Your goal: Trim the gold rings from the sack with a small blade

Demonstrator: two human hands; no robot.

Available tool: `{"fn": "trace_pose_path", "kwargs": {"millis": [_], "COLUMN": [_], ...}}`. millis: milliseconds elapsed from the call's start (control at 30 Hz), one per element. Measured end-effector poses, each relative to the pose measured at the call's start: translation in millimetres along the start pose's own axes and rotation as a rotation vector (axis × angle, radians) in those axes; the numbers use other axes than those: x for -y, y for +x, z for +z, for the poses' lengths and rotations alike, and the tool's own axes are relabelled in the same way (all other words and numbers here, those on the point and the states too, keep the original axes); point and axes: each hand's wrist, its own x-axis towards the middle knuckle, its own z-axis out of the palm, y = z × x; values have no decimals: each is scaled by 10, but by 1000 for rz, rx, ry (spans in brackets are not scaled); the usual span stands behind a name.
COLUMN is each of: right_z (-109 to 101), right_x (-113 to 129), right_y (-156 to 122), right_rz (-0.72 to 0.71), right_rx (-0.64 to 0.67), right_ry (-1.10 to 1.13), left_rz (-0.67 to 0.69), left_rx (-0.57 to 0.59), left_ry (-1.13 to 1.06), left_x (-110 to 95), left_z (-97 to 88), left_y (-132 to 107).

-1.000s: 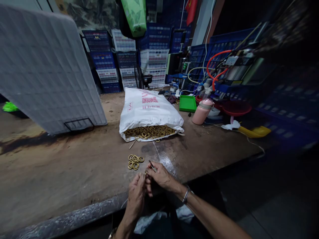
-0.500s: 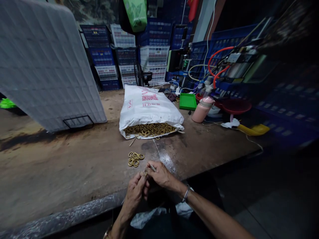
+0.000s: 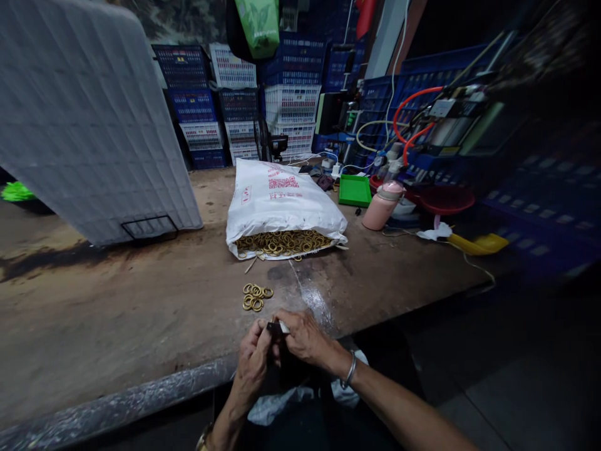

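Close together at the table's front edge, my two hands work on something small. My right hand (image 3: 307, 338), with a metal bangle at the wrist, is closed on a small flat tool (image 3: 284, 327), light at one end and dark toward the other; its kind is unclear. The fingers of my left hand (image 3: 253, 354) are pinched at the tool's dark end, and what they hold is hidden. Just beyond lies a small group of brass-coloured rings (image 3: 256, 305). Behind them a white woven sack (image 3: 286, 203) lies on its side, its mouth showing many more rings (image 3: 282, 243).
A large pale padded panel (image 3: 103, 125) stands at left on the wooden table (image 3: 141, 313). A green tray (image 3: 355, 190), a pink bottle (image 3: 382, 207) and a red bowl (image 3: 446, 200) are at right. Stacked crates (image 3: 293, 100) line the back. A thin stick (image 3: 250, 264) lies before the sack.
My right hand has turned slightly, and the tool now shows a light flat side and dark end between my hands. Both hands stay together. The view has shifted slightly.
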Motion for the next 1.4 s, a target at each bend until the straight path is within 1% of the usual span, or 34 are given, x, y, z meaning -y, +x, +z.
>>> {"fn": "trace_pose_path", "kwargs": {"millis": [100, 233, 400, 533, 667, 767, 833, 900, 933, 1000, 1067, 1133, 1267, 1400], "right_z": [12, 36, 41, 55, 88, 77, 42, 4, -8, -10, 16, 54, 116, 129], "right_x": [32, 36, 55, 70, 36, -41, -111, -186, -222, -287, -331, -347, -306, -272], "right_y": [0, 3, 2, 6, 30, 78, 133, 209, 256, 364, 481, 591, 732, 772], "right_rz": [-9, 0, 30, 39, 33, 92, 153, 206, 217, 216, 209, 199, 170, 186], "right_rx": [-1, -18, -18, 14, 60, 47, 12, -36, -62, -112, -157, -185, -162, -142], "right_ry": [-20, -54, -93, -106, -121, -226, -315, -369, -376, -357, -317, -281, -295, -343], "left_rz": [18, 28, 97, 139, 187, 154, 101, 15, -29, -79, -85, -94, -151, -230], "left_rx": [-13, -31, -33, -41, -74, -55, 11, 87, 98, 68, 0, -40, -48, -113], "left_ry": [31, 61, 120, 172, 222, 231, 168, 56, -8, -126, -243, -360, -547, -630], "left_x": [-6, 35, 37, 24, 11, -29, -47, -36, -20, 19, 44, 41, 13, 19], "left_z": [-15, -48, -51, -62, -82, -42, 8, 49, 59, 51, 14, -34, -114, -148], "left_y": [-20, -18, -30, -54, -96, -173, -223, -239, -231, -193, -153, -131, -112, -60]}}
